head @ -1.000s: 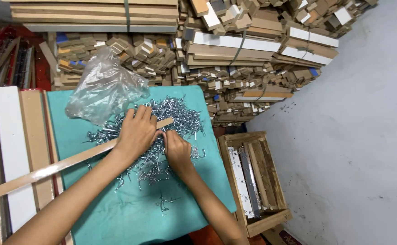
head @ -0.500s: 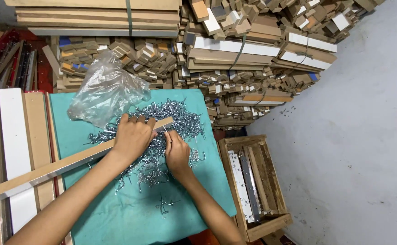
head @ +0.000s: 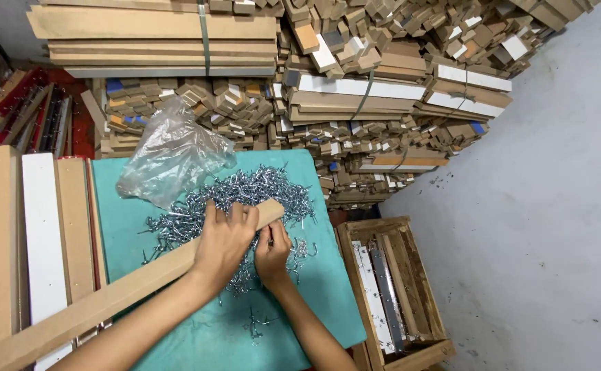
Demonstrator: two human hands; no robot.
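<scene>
My left hand [head: 223, 239] lies over a long wooden strip [head: 108, 295] and grips it near its far end. That strip runs from the lower left up to the middle of a teal table [head: 197, 343]. Just right of it, my right hand [head: 273, 249] pinches a small metal hook against the strip's end. Both hands rest above a heap of silver metal hooks [head: 245, 196] spread on the teal surface.
A crumpled clear plastic bag [head: 173, 154] lies at the heap's far left. Flat wooden boards [head: 39, 240] sit on the table's left side. Stacks of bundled wood strips [head: 355, 82] rise behind. A wooden crate [head: 396, 292] with metal rails stands on the grey floor at right.
The view has tilted down a little, so hands and strip sit lower in the frame. My right hand stays closed up against the strip's end beside the left hand.
</scene>
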